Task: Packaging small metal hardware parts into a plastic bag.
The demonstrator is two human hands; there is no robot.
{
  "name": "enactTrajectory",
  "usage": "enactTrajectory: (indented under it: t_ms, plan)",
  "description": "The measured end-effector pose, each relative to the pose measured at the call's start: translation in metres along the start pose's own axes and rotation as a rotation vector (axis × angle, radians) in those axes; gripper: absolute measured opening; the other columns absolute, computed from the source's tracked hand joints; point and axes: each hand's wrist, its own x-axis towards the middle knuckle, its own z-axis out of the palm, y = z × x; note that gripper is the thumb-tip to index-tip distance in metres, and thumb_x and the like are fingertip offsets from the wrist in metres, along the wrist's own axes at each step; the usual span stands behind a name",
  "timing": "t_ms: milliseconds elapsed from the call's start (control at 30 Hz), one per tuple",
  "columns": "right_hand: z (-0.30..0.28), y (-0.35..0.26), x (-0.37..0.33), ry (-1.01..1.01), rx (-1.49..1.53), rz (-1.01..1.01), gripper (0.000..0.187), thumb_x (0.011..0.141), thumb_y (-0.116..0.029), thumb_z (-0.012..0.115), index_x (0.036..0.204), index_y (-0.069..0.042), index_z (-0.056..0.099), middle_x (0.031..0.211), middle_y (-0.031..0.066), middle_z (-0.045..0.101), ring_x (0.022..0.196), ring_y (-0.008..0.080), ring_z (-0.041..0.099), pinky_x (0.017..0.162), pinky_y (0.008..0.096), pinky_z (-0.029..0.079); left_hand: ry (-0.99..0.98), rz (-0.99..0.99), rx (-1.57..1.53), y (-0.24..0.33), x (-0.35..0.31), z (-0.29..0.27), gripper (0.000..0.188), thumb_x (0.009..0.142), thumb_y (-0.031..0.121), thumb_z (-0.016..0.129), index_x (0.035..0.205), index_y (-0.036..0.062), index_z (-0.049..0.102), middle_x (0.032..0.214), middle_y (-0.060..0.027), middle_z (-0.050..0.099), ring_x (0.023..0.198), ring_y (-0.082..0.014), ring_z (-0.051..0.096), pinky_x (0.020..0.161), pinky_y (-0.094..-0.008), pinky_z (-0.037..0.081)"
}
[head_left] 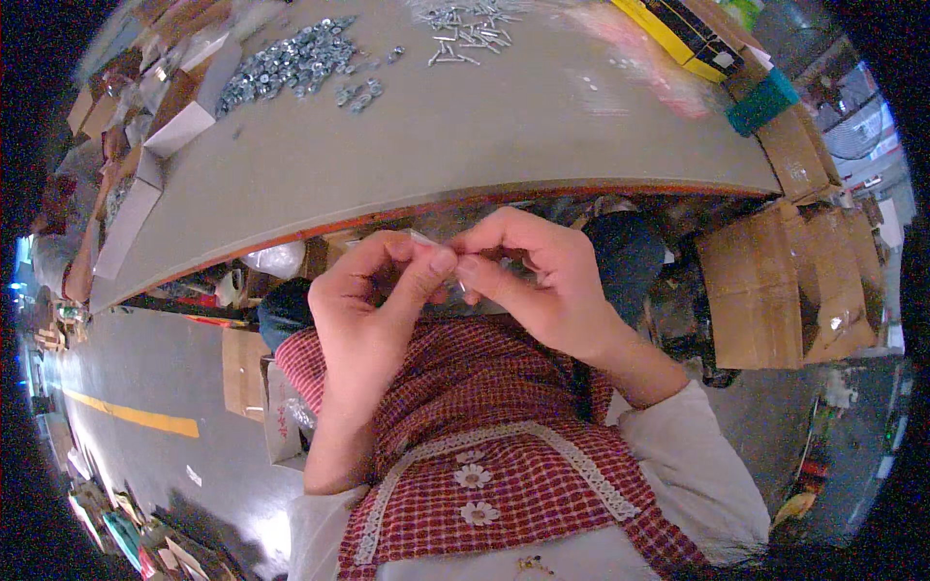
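Observation:
Above my lap, just short of the table's near edge, my two hands meet fingertip to fingertip. My left hand (358, 300) is closed in a pinch on a small piece of clear plastic (420, 238), which sticks up past the thumb. My right hand (547, 281) is pinched against the left fingertips; what it grips is mostly covered by the fingers. A tiny shiny metal bit (462, 286) shows below the thumbs, too small to name. On the table (436, 136) lie a heap of round metal nut-like parts (300, 63) and a pile of screws (475, 37).
White open cartons (131, 228) line the table's left edge. A yellow and black box (678, 39) and a teal item (762, 102) sit at the far right. Brown cardboard (765, 286) stands right of my legs. Another box (283, 416) is on the floor at left.

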Motion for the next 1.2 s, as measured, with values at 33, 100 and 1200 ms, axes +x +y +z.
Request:
enactTrajectory:
  t_ms: [33,100,1200]
  plan:
    - [0.0,0.0,0.001,0.012,-0.003,-0.002,0.009,0.09,-0.009,0.066,0.096,-0.003,0.066,0.083,0.0072,0.069,0.07,0.0141,0.068,0.063,0.0282,0.053,-0.04,0.065,0.001,-0.003,0.0,-0.003,0.006,0.088,0.001,0.069,0.091,-0.0032,0.067,0.082,-0.0026,0.067,0.074,-0.0071,0.058,0.067,-0.0224,0.048]
    - [0.0,0.001,0.002,0.002,-0.027,-0.008,0.009,0.09,-0.008,0.065,0.097,-0.003,0.067,0.083,0.007,0.068,0.071,0.0141,0.068,0.063,0.028,0.053,-0.076,0.128,0.003,-0.005,-0.001,-0.006,0.007,0.087,0.0,0.068,0.094,-0.004,0.067,0.083,-0.0034,0.068,0.075,-0.008,0.06,0.069,-0.023,0.049]
    - [0.0,0.014,-0.006,0.036,-0.186,-0.062,0.012,0.091,-0.01,0.061,0.099,-0.004,0.067,0.09,0.0138,0.069,0.082,0.0286,0.069,0.071,0.0353,0.055,0.031,0.274,0.214,-0.013,-0.006,0.002,0.006,0.086,0.0,0.07,0.091,-0.0027,0.067,0.081,-0.0036,0.068,0.075,-0.0073,0.062,0.067,-0.0221,0.05]
